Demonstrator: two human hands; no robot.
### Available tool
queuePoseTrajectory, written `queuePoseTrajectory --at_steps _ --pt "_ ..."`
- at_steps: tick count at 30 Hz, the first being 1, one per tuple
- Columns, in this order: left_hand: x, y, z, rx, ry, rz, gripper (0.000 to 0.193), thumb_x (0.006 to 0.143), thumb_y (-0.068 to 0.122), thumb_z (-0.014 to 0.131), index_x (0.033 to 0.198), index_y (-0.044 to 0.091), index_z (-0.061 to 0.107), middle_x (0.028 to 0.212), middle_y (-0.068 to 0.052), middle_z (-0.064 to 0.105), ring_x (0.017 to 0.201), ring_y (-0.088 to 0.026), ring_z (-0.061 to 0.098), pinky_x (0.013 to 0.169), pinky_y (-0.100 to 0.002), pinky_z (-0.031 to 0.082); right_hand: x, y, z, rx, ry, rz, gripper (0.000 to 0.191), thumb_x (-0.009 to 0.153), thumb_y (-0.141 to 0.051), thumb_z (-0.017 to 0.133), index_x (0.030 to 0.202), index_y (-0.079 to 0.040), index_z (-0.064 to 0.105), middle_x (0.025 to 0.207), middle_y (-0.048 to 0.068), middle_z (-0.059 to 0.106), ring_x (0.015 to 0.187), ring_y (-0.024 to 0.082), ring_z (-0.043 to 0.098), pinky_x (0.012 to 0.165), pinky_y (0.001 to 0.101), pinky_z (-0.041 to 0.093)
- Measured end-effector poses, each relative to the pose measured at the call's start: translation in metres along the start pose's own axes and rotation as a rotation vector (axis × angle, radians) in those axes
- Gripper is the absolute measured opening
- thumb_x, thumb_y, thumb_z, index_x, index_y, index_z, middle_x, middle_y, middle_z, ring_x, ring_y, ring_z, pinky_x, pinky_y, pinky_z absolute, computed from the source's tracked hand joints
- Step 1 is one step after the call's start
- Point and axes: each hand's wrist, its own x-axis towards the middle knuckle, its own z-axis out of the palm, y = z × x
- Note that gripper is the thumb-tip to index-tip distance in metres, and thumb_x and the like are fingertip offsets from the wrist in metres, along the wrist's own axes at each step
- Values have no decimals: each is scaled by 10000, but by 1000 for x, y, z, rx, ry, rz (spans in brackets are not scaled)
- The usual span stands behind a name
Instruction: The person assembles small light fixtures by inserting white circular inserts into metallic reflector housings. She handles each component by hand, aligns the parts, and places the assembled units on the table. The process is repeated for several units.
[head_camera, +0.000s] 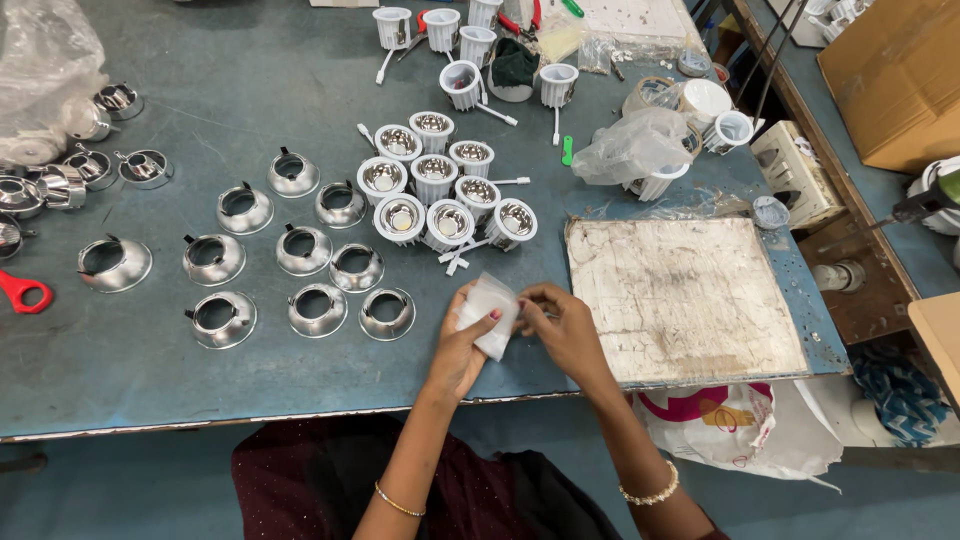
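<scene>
Small clear plastic bag (489, 312) pinched between left hand (462, 350) and right hand (565, 330), fingers clamped on it, long axis running near-far.

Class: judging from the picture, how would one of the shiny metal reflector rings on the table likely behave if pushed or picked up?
The reflector ring looks like thin polished metal, so probably stiff, light and slippery to grip. It sits wide rim down on the table, so it should slide rather than tip. Stood on edge, its round rim might roll.

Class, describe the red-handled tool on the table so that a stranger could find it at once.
Start at the blue-grey table and go to its far left edge. Left of the chrome rings, the red-handled tool lies half out of view, the only red thing on that side.
</scene>
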Motion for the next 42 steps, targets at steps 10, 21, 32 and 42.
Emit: queuePoseTrajectory --at_steps 10,21,32,42 --pt "4 -7 -10 -17 7 4 565 904 -107 608 1409 88 442 1313 -151 588 1202 -307 623 970 -492 593 -89 77 6 -984 -1016 56 264 982 -248 548 1098 -47 674 993 197 723 981 404 683 849 506 539" --pt "9 -19 -28 -28 -62 70 601 900 -94 649 1429 80 423 1332 -149 559 1226 -314 602 988 -525 591 2 86 -20 -1220 161 -135 396 901 -158 560 1283 -81 629 1262 209 665 1121 363 659 976 468 515" --pt "3 -14 -27 -8 -96 62 546 918 -53 673 1402 53 441 1329 -155 565 1236 -298 609 981 -482 606 6 91 -13 -1201 197 -194 416 920 -186 575 1323 -87 602 1253 182 683 1117 321 675 982 431 527" --pt "2 -14 -26 -3 -92 64 556 913 -59 667 1408 59 445 1325 -156 567 1230 -299 610 976 -479 610 3 88 -12 -1181 196 -210 439 938 -212 589 1360 -93 577 1245 158 700 1113 282 689 987 398 537"
